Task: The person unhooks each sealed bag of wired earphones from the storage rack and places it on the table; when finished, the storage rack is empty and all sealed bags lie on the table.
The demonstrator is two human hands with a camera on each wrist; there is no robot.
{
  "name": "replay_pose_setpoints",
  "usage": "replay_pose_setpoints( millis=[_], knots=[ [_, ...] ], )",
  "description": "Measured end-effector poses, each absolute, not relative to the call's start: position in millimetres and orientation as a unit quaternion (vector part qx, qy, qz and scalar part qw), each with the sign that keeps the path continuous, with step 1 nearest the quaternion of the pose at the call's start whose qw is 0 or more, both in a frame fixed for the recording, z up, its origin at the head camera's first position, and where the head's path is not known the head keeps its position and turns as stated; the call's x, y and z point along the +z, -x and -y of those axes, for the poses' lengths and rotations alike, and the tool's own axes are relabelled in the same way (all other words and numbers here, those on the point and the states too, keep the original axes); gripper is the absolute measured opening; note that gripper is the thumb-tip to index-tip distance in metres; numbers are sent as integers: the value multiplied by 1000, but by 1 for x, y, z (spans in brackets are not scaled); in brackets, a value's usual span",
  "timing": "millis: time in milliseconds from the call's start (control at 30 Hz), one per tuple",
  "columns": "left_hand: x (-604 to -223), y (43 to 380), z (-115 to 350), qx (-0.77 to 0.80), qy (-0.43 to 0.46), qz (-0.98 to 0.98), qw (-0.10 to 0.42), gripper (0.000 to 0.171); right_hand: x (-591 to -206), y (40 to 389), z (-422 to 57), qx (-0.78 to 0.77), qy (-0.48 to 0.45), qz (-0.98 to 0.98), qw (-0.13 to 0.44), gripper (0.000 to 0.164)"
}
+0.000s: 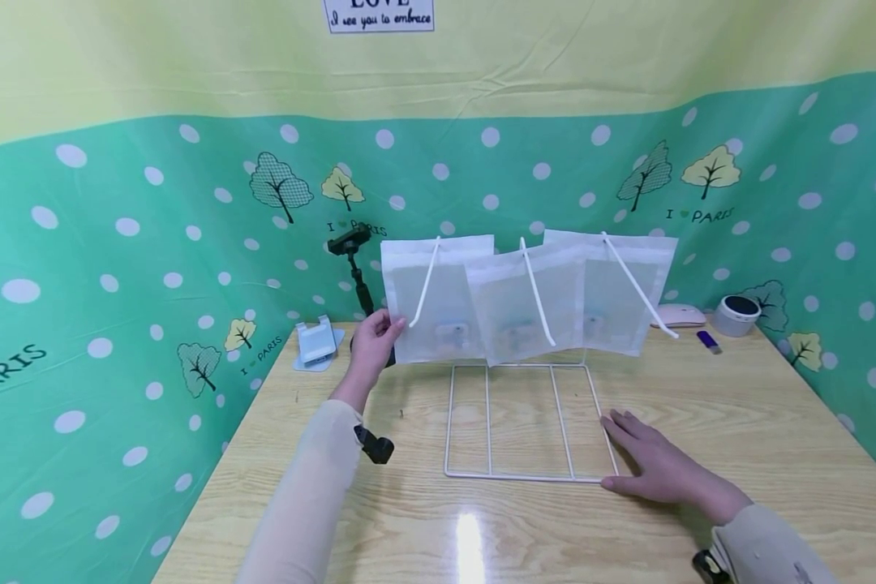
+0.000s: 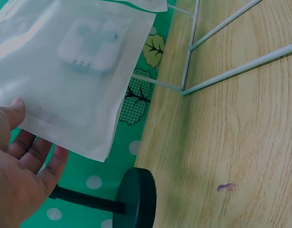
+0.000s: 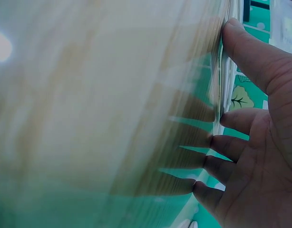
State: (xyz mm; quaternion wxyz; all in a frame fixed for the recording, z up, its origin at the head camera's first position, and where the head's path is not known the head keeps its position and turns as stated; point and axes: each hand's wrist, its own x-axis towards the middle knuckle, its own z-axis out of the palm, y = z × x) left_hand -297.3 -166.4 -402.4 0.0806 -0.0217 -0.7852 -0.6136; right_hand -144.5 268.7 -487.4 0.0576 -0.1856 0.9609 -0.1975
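A white wire rack [image 1: 518, 478] stands on the wooden table, its base frame flat and its hooks pointing forward. Three translucent white zip pouches hang from the hooks: left [image 1: 460, 284], middle [image 1: 496, 300] and right [image 1: 606, 300], the middle one tilted and overlapping both neighbours. My left hand [image 1: 371, 345] pinches the left pouch's outer edge between thumb and fingers. Inside that pouch a squarish white item [image 2: 91, 45] shows faintly in the left wrist view. My right hand [image 1: 653, 462] rests with spread, fairly straight fingers at the base's front right corner, fingertips at the side wire.
Behind my left hand stands a black tripod [image 1: 360, 284] with a round base, beside a light blue folding stand [image 1: 316, 342]. At the back right are a white mouse [image 1: 679, 315], a purple USB stick [image 1: 709, 341] and a round white device [image 1: 736, 318]. Green patterned fabric encloses the table.
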Motion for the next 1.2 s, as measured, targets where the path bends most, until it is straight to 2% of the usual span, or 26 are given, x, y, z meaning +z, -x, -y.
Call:
replay_pose_setpoints(
  millis=[600,1200],
  knots=[
    [-402,289,170,-623,70,776,70,36,-486,145,-267,-199,189,-960,58,99],
    [-401,272,163,-638,65,757,126,26,-487,144,-268,-196,185,-961,58,99]
  ],
)
